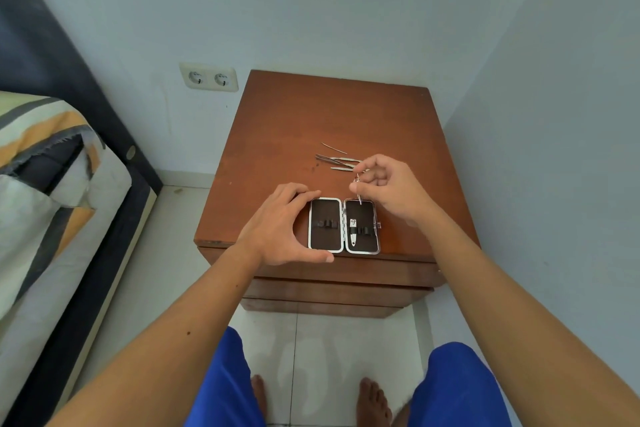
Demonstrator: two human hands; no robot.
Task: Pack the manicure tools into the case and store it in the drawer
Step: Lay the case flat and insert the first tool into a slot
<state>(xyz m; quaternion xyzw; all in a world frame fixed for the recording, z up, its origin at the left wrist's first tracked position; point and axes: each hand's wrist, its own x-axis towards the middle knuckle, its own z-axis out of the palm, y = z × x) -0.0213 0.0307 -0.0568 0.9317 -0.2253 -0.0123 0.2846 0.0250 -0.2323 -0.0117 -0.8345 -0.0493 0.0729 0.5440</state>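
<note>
A small manicure case (343, 225) with a silver rim lies open flat near the front edge of the brown nightstand (277, 121). A nail clipper (352, 231) sits under the elastic strap in its right half; the left half holds only straps. My left hand (282, 224) cups the case's left side, thumb at its front corner. My right hand (388, 185) pinches a thin metal tool (358, 192), its tip pointing down at the top of the right half. Several more slim metal tools (334, 160) lie loose on the top behind the case.
The nightstand stands in a corner, with closed drawer fronts (332, 291) below its top. A bed (52, 184) with striped bedding is at the left, with a double wall socket (209, 77) behind. My legs and bare feet are on the tiled floor below.
</note>
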